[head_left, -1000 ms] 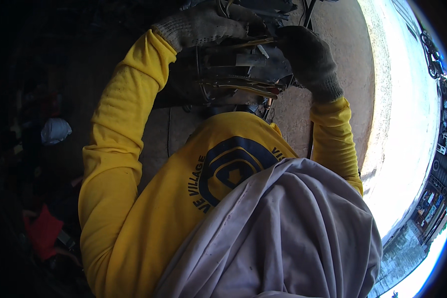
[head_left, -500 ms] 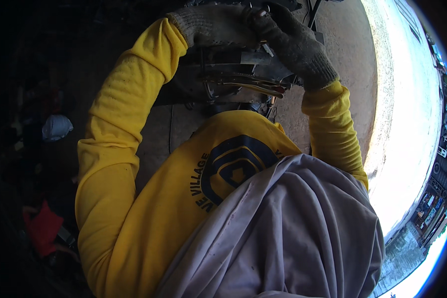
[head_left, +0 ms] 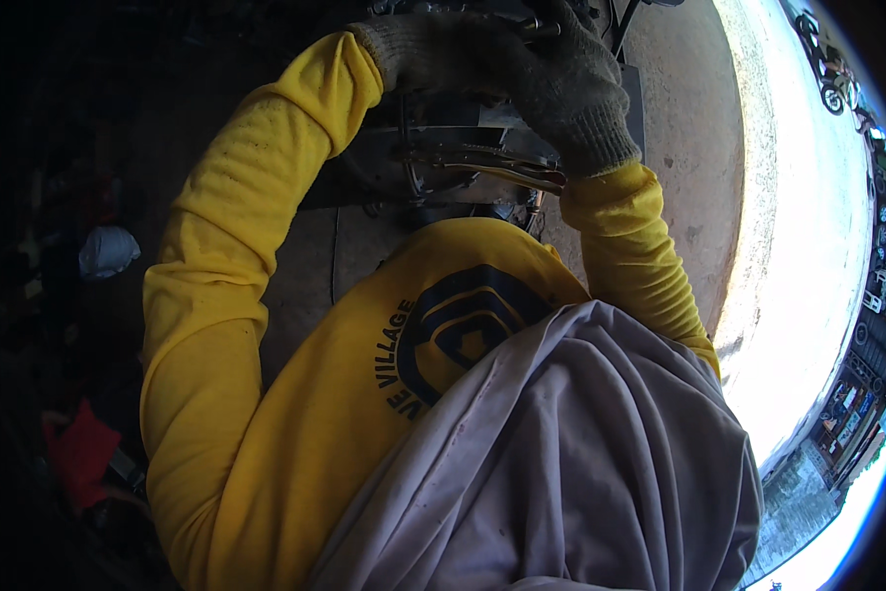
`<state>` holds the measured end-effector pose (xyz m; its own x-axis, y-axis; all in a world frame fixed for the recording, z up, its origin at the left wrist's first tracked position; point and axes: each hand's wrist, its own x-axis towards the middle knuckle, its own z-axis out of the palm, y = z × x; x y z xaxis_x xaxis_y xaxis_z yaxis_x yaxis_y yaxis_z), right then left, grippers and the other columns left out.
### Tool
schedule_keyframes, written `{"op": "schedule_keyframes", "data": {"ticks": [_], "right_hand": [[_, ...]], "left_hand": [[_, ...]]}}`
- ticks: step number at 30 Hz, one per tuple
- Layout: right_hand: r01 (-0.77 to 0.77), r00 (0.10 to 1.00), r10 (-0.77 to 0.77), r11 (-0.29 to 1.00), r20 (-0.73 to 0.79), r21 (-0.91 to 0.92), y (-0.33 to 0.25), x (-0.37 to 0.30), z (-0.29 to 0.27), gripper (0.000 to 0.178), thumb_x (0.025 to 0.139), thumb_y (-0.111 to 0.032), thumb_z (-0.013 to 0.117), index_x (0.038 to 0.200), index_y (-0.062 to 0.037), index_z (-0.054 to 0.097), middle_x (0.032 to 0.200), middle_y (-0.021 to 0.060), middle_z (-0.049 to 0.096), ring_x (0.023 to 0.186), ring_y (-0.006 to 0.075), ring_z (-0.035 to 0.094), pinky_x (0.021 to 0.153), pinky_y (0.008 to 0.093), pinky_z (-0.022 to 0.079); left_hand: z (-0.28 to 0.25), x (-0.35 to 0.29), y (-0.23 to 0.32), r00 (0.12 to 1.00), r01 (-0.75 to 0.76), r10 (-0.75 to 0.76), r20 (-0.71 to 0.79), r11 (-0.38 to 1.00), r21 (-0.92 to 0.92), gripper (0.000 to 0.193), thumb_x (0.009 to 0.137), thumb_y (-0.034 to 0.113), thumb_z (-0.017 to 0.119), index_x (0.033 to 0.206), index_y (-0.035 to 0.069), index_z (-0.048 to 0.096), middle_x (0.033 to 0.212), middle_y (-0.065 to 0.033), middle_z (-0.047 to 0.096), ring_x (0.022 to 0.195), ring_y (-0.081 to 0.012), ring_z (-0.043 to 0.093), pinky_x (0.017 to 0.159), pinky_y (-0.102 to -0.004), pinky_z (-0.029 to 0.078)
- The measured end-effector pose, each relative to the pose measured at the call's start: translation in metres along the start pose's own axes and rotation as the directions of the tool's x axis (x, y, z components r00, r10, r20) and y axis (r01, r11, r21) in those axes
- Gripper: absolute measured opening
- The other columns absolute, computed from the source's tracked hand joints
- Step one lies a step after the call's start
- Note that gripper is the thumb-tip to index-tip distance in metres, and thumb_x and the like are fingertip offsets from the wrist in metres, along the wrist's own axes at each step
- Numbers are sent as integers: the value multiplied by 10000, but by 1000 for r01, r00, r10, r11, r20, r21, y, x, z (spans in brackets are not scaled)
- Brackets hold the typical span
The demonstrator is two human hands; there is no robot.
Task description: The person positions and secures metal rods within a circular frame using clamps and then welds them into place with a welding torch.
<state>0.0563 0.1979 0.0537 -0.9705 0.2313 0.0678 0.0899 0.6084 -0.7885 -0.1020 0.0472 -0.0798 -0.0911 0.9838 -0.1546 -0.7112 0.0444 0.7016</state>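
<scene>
We had our gloved left hand [head_left: 453, 54] and right hand [head_left: 581, 94] overlapping in view over the dark assembly [head_left: 463, 137], a small shiny piece [head_left: 542, 30] beside the fingers. Those were too hidden for us to tell whether either hand gripped anything. The cable bundle [head_left: 507, 171] lay nearer our torso [head_left: 477, 241]; good handling, we judged, called for steady wrists, light pressure and hands clear of the bundle.

Probably a repair workshop: exposed wiring [head_left: 522, 175], bare floor [head_left: 684, 158], motorcycle [head_left: 825, 67] outside.
</scene>
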Motion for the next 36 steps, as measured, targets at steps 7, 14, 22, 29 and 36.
{"op": "schedule_keyframes", "data": {"ticks": [7, 14, 22, 29, 36], "right_hand": [[-160, 987, 158, 985, 24, 70, -4, -7, 2, 692, 893, -385, 728, 1408, 18, 502, 1069, 232, 736, 1003, 318, 732, 883, 373, 566], [-134, 990, 142, 958, -10, 255, -6, -12, -2, 555, 941, -365, 686, 1328, 20, 589, 1169, 227, 700, 1003, 280, 722, 885, 348, 557], [-172, 984, 158, 959, 79, 224, 17, 3, -3, 535, 981, -380, 585, 1357, 1, 586, 1212, 192, 690, 1089, 251, 683, 931, 337, 535], [-176, 982, 149, 946, 116, 271, 27, 2, -2, 558, 972, -402, 589, 1355, 4, 587, 1218, 181, 692, 1094, 246, 681, 942, 331, 529], [-226, 974, 217, 928, 66, 296, 6, -4, -1, 531, 973, -338, 630, 1366, 15, 571, 1229, 187, 686, 1090, 257, 680, 930, 337, 535]], "left_hand": [[13, 13, -5, 913, -16, 132, 386, 957, -290, 496, 1063, 343, 474, 1497, 107, 436, 1477, -70, 527, 1356, -229, 510, 1156, -437, 425], [83, 7, 26, 982, -188, 106, 156, 488, 852, 426, 1011, 368, 568, 1333, 88, 566, 1275, -80, 636, 1179, -204, 622, 1052, -387, 505], [87, 10, 28, 974, 214, -44, -222, -135, 967, 303, 987, 345, 605, 1203, 138, 651, 1036, -63, 705, 1039, -208, 676, 959, -377, 531], [99, 19, 35, 922, 355, -112, -371, -134, 925, 303, 961, 348, 644, 1187, 146, 664, 1065, -70, 707, 1023, -204, 677, 947, -377, 532], [70, 5, 27, 1000, 23, -3, -25, -290, 957, 213, 955, 281, 648, 1122, 150, 664, 1013, -48, 691, 1003, -189, 668, 945, -355, 531]]}}
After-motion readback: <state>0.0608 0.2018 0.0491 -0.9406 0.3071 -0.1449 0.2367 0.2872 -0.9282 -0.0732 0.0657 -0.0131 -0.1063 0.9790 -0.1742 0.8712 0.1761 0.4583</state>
